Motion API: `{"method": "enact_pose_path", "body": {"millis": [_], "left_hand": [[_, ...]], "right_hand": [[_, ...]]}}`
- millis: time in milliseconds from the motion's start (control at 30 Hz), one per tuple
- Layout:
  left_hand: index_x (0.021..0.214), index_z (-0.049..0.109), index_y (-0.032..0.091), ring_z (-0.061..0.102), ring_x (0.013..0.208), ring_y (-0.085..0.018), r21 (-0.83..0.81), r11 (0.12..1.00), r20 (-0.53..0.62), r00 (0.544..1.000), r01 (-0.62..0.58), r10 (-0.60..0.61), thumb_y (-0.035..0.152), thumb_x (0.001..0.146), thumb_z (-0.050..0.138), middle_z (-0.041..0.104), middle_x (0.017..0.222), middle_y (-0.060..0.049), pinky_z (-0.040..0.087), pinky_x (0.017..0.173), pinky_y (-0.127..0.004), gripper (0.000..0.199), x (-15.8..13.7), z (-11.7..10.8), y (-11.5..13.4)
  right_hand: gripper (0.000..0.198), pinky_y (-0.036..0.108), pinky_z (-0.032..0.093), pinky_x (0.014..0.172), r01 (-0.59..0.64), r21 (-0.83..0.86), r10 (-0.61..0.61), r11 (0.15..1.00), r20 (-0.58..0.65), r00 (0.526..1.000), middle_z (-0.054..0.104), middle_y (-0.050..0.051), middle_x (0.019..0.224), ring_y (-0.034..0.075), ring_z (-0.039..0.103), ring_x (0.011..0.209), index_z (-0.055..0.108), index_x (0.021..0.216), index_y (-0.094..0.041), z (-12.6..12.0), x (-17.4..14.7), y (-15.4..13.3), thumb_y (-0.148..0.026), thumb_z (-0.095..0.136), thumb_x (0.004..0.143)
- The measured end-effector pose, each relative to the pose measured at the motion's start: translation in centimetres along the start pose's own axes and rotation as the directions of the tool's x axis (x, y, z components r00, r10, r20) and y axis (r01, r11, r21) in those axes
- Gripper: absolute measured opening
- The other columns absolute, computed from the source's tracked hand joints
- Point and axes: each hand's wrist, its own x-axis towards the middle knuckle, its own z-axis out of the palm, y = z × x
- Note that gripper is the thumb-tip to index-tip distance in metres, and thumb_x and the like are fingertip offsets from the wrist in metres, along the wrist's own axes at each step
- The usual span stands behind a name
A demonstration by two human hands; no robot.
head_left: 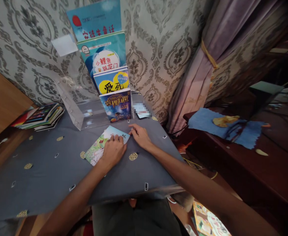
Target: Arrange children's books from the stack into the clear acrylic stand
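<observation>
- Lying aslant on the cloth-covered desk (57, 177), between the clear plastic stand (71, 109) and the near edge: a thin book (97, 146), pale blue and green on the cover.
- Laid palm down over the book's right part: the left hand (113, 149), fingers bent on the cover and slightly parted; impossible to tell whether the thumb pinches the edge.
- Poised just beside the book's right corner: the right hand (140, 136), nothing in its grasp, fingers loosely curled and partly spread, forefinger stretched leftward; too unclear to say whether touching the book.
- Standing in rising tiers at the stand's right side, front to back: a dark blue book (116, 109), a blue-and-yellow book (110, 83), a teal book (103, 52) and a tall blue book (94, 21).
- Flat beside the stand, to its right: a phone (142, 111), screen blurred out.
- Heaped at the far left of the desk: a pile of books (40, 115).
- Hanging beyond the right end: a tied mauve curtain (193, 77), against patterned wallpaper (147, 49).
- Low at right, below desk level: an orange-toned book (205, 218).
</observation>
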Motion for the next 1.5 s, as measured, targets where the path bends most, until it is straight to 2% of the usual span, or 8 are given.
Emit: {"method": "enact_pose_path", "body": {"millis": [267, 533, 733, 833, 967, 1133, 1367, 1500], "left_hand": [[0.111, 0.064, 0.005, 0.064, 0.109, -0.036, 0.015, 1.000, 0.012, 1.000, -0.014, 0.014, 0.023, 0.102, 0.035, 0.068, 0.110, -0.023, 0.053, 0.081, -0.044, 0.036, 0.1, -0.1, 0.3], [0.112, 0.065, 0.005, 0.066, 0.105, -0.032, 0.025, 0.999, 0.019, 1.000, -0.022, 0.021, 0.017, 0.101, 0.038, 0.068, 0.107, -0.021, 0.053, 0.081, -0.041, 0.032, 0.1, -0.5, 0.2], [0.113, 0.065, 0.005, 0.065, 0.108, -0.032, 0.018, 1.000, 0.040, 0.999, 0.000, 0.000, 0.019, 0.102, 0.036, 0.069, 0.107, -0.020, 0.053, 0.082, -0.039, 0.034, 0.1, -1.0, 0.4], [0.113, 0.065, 0.004, 0.065, 0.109, -0.032, 0.003, 1.000, 0.055, 0.999, -0.003, 0.002, 0.020, 0.102, 0.035, 0.069, 0.108, -0.020, 0.052, 0.083, -0.040, 0.035, 0.0, -1.2, 0.4], [0.112, 0.065, 0.004, 0.065, 0.111, -0.033, -0.012, 1.000, 0.067, 0.998, 0.010, -0.009, 0.023, 0.103, 0.034, 0.068, 0.111, -0.021, 0.053, 0.085, -0.042, 0.038, 0.0, -1.2, 0.5], [0.119, 0.064, 0.004, 0.062, 0.117, -0.034, -0.022, 1.000, 0.051, 0.999, 0.013, -0.012, 0.028, 0.102, 0.041, 0.066, 0.120, -0.024, 0.053, 0.089, -0.044, 0.037, -0.2, -0.9, 0.4], [0.125, 0.061, 0.014, 0.058, 0.128, -0.028, -0.152, 0.977, -0.052, 0.988, -0.150, 0.144, 0.032, 0.100, 0.047, 0.064, 0.135, -0.016, 0.049, 0.106, -0.045, 0.033, -2.5, -0.3, -2.9], [0.139, 0.054, 0.018, 0.049, 0.139, -0.024, -0.208, 0.954, 0.003, 0.975, -0.217, 0.222, 0.022, 0.097, 0.043, 0.055, 0.149, -0.011, 0.043, 0.114, -0.042, 0.044, -6.3, -0.5, -6.5]], "right_hand": [[0.034, 0.033, 0.051, 0.088, -0.013, 0.004, 0.013, 1.000, 0.000, 1.000, 0.079, 0.002, 0.085, 0.020, 0.072, 0.086, 0.066, 0.118, -0.021, -0.2, 0.1, 0.0, -0.015, 0.043, 0.093], [0.033, 0.034, 0.051, 0.086, 0.018, 0.063, -0.014, 0.998, -0.064, 0.998, 0.078, 0.003, 0.083, 0.020, 0.071, 0.081, 0.065, 0.117, -0.019, -0.3, 0.0, 0.0, -0.016, 0.044, 0.093], [0.032, 0.032, 0.049, 0.078, 0.122, 0.117, -0.105, 0.986, -0.141, 0.984, 0.077, 0.004, 0.088, 0.019, 0.067, 0.074, 0.063, 0.119, -0.018, -0.7, -0.5, -0.5, -0.021, 0.042, 0.095], [0.032, 0.033, 0.049, 0.082, 0.203, 0.119, -0.183, 0.972, -0.157, 0.971, 0.077, 0.004, 0.090, 0.020, 0.068, 0.084, 0.062, 0.122, -0.019, -0.8, -0.8, -0.8, -0.024, 0.041, 0.098], [0.032, 0.037, 0.046, 0.092, 0.251, -0.031, -0.252, 0.968, -0.090, 0.963, 0.076, 0.005, 0.087, 0.023, 0.066, 0.095, 0.065, 0.120, -0.019, -0.6, -0.9, -0.9, -0.021, 0.042, 0.098], [0.028, 0.035, 0.046, 0.090, 0.262, -0.274, -0.257, 0.925, 0.055, 0.965, 0.076, 0.007, 0.091, 0.022, 0.067, 0.093, 0.071, 0.112, -0.019, -0.5, -0.8, -1.1, -0.021, 0.048, 0.097], [0.031, 0.028, 0.047, 0.077, 0.185, -0.357, -0.158, 0.916, 0.104, 0.982, 0.078, 0.006, 0.090, 0.021, 0.072, 0.084, 0.072, 0.117, -0.020, -0.8, -1.3, -1.8, -0.024, 0.049, 0.097], [0.031, 0.029, 0.048, 0.078, 0.186, -0.350, -0.157, 0.918, 0.111, 0.981, 0.078, 0.007, 0.093, 0.022, 0.072, 0.086, 0.073, 0.117, -0.020, -0.8, -1.3, -1.7, -0.023, 0.050, 0.096]]}}
